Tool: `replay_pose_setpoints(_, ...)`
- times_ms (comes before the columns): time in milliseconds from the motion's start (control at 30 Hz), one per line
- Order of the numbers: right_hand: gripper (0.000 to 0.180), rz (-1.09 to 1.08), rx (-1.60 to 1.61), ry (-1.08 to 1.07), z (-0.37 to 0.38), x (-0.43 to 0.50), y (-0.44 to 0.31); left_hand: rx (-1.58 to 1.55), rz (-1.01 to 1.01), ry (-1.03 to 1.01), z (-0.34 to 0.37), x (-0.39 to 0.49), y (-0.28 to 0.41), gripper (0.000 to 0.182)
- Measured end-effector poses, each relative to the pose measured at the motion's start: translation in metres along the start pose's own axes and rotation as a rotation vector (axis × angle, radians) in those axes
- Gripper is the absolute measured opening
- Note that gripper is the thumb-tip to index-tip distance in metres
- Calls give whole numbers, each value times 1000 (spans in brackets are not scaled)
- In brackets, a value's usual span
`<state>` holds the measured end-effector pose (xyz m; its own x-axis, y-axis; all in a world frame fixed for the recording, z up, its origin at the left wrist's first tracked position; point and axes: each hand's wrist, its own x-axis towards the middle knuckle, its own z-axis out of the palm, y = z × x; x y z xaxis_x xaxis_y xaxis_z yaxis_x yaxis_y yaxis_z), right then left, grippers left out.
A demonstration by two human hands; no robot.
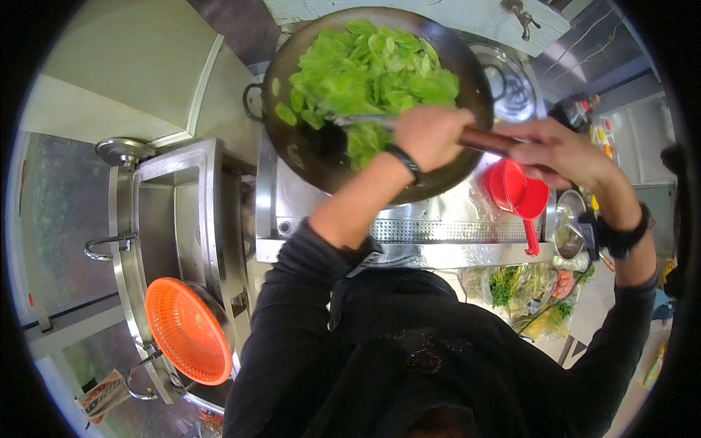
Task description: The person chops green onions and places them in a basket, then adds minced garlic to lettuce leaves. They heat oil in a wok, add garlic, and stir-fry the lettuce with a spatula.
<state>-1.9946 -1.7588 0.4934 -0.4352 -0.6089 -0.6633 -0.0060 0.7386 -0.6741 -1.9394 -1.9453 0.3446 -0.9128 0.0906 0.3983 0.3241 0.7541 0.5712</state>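
Note:
A large dark wok (306, 159) with loop handles sits on the steel range (323, 219) before me. Thin pale-green vegetable slices (378, 71) are heaped in it, mostly toward its far side. Both hands hold one long cooking tool, probably a wok spatula, by its brown wooden handle (489, 141). My left hand (432, 137) wraps around the lower part above the wok, where the metal shaft begins. My right hand (558, 150) grips farther up, beyond the wok's right rim. The tool's metal end reaches into the slices; its tip is blurred and partly covered.
Right of the wok are a red plastic ladle (531, 197), a round metal lid (512, 87) and a steel pot (569, 219). Bagged vegetables (528, 290) lie below. An orange colander (186, 331) rests at the steel sink (164, 230) on the left. A tap (523, 19) juts out at the back.

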Motion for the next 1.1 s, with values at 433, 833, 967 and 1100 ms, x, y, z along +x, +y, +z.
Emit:
replay_pose_setpoints(433,42,49,-298,-89,80,-36,-87,-165,39,174,-65,-93,10,31)
replay_pose_setpoints(833,40,255,657,404,126,-38,-18,-79,373,-98,-38,-23,-16,32)
replay_pose_setpoints(967,46,277,125,512,117,-115,-52,-287,379,95,-51,-41,47,26)
replay_pose_setpoints(1100,34,308,-673,544,96,-149,-105,-655,273,-259,-51,-34,88,28)
